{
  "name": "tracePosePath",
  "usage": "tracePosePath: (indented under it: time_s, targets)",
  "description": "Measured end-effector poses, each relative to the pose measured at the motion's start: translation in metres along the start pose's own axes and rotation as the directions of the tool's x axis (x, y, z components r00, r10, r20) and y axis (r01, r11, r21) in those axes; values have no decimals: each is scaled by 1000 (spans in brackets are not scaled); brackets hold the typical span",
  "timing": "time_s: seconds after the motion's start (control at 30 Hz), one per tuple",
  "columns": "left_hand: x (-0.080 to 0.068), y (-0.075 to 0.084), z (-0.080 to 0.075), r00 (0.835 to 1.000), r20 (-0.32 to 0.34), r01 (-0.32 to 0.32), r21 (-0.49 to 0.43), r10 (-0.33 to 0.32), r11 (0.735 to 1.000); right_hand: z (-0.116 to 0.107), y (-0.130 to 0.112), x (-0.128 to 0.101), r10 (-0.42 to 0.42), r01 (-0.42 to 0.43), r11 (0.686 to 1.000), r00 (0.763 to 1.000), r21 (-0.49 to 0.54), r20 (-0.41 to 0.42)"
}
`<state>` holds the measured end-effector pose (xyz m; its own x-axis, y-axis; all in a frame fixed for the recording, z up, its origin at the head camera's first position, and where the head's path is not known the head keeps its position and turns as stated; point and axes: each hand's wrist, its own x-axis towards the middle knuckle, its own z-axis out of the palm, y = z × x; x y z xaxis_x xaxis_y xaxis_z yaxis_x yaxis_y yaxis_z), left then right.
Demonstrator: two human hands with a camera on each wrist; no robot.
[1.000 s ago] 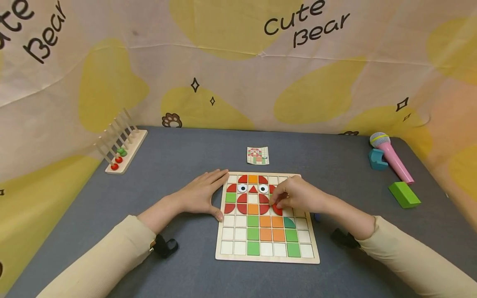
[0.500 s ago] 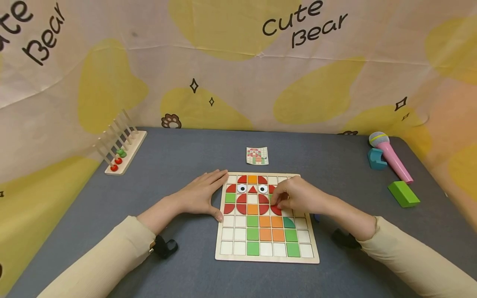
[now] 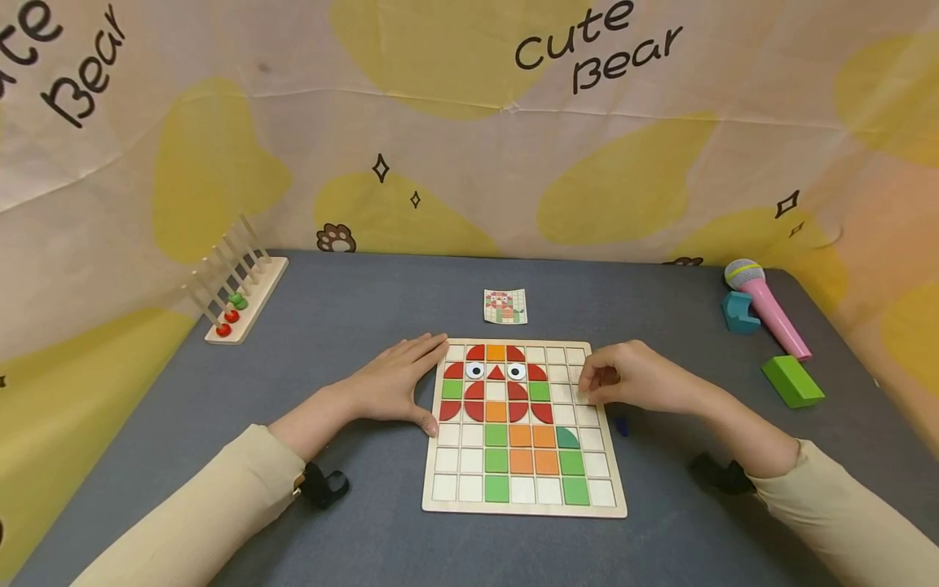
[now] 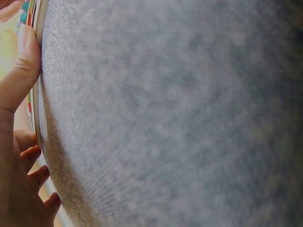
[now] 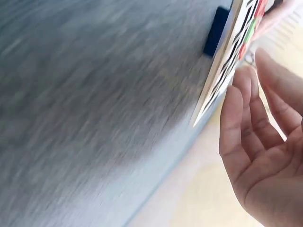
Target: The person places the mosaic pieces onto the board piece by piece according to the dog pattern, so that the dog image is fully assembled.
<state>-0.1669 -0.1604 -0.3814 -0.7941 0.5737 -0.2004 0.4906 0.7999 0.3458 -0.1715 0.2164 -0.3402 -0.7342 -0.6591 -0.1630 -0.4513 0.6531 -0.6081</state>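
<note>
A square wooden grid board lies on the table, with red, green, orange and eye tiles in some of its cells. My left hand rests along its left edge, thumb and fingers spread. Over the board's right edge hovers my right hand, its fingers loosely bent; nothing shows between them in the right wrist view. A red quarter-round tile sits in a cell left of that hand, and a teal one lies lower down. Beside the board's right edge is a small dark blue piece.
A small picture card lies behind the board. On the left stands a wooden peg rack with red and green beads. A pink toy microphone, a teal block and a green block lie at the right.
My right hand has left the red quarter-round tile and moved right to the board's edge, uncovering the tile and a green square. My left hand has stayed in place.
</note>
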Motion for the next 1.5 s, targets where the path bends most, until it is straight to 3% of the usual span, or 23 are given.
tracePosePath:
  time_s: [0.47,0.73,0.9,1.17,1.37,1.5]
  targets:
    - [0,-1,1,1000,-1,2,0,-2,1000,-10,22,-26,-1,-9,998,985,56,173]
    - [0,-1,2,1000,1,4,-3,-4,1000,-3,22,-25,-58,66,997,979,-38,197]
    - [0,-1,2,1000,1,4,-1,-4,1000,-3,18,-25,-26,40,997,980,-65,198]
    - [1,-1,1,1000,1,4,8,-4,1000,-4,18,-24,-66,71,997,984,-23,168]
    - [1,-1,1,1000,0,-2,3,2,1000,0,12,-22,-126,113,990,972,80,196]
    - [1,-1,0,1000,-3,-4,-2,4,1000,5,8,-17,-119,97,989,969,111,215]
